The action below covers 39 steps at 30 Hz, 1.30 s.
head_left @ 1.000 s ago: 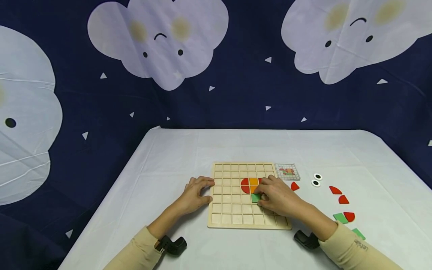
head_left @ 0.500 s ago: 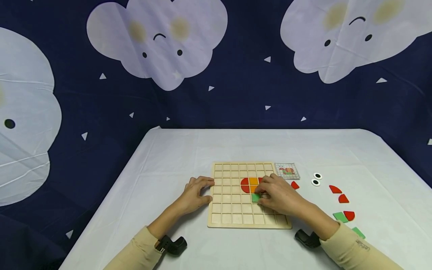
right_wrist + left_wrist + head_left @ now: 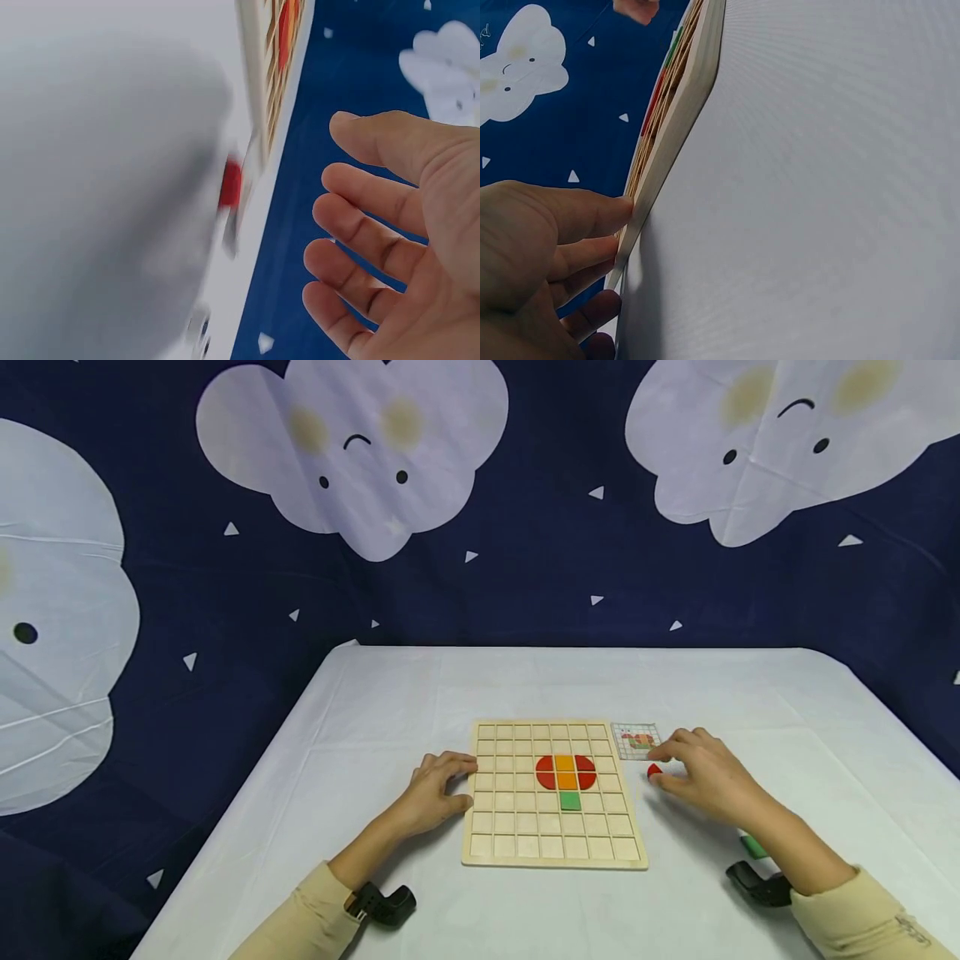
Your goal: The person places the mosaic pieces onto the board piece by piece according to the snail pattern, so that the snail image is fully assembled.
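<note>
A light wooden grid board (image 3: 517, 848) lies on the table. Red quarter-round pieces (image 3: 545, 780) flank orange squares (image 3: 565, 781) in its cells, with one green square (image 3: 570, 801) below them. My left hand (image 3: 431, 793) rests on the board's left edge, thumb and fingers spread apart; the left wrist view shows fingertips against the wooden rim. To the right of the board, my right hand (image 3: 705, 781) is over a loose red piece (image 3: 653, 771). In the right wrist view its fingers are spread, apart from the red piece (image 3: 231, 183).
A small printed pattern card (image 3: 634, 739) touches the board's upper right corner. One loose green piece (image 3: 752, 846) shows beside the right forearm. Round eye pieces (image 3: 199, 328) appear blurred in the right wrist view. The right arm hides part of the table.
My right hand has left the green square on the board and moved right to the loose red piece. It now covers several loose pieces seen before. The left hand stays put.
</note>
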Tool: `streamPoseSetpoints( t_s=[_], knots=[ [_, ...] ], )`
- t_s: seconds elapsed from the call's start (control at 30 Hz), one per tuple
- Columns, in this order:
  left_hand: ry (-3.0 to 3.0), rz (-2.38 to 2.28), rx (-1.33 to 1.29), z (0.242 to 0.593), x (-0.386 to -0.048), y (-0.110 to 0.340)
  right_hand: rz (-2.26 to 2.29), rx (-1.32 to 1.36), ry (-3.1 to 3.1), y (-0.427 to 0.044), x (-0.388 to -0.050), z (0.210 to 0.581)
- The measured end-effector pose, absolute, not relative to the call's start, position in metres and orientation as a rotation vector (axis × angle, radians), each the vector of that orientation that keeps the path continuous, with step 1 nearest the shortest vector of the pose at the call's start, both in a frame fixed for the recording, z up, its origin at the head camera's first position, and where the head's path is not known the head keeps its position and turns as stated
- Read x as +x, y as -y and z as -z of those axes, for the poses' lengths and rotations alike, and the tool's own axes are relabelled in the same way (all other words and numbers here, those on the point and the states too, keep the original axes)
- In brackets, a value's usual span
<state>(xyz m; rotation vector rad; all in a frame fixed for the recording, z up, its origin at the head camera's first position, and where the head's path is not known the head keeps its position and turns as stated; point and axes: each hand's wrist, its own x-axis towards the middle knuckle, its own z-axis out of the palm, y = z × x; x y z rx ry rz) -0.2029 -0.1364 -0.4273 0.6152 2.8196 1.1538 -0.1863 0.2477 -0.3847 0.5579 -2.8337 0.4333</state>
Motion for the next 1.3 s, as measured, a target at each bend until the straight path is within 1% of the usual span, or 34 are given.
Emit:
streamPoseSetpoints(
  t_s=[0.3, 0.5, 0.73, 1.3],
  knots=[
    [-2.818, -1.154, 0.615, 0.428, -0.202, 0.136, -0.435, 0.344, 2.891, -0.310, -0.179, 0.393],
    [-2.825, -1.147, 0.621, 0.428, -0.202, 0.136, -0.487, 0.231, 2.963, -0.338, -0.177, 0.402],
    [-2.811, -1.148, 0.616, 0.428, -0.203, 0.136, -0.503, 0.160, 3.046, -0.352, -0.179, 0.407],
    [-2.827, -1.148, 0.639, 0.428, -0.202, 0.136, -0.500, 0.214, 3.071, -0.358, -0.182, 0.413]
  ],
)
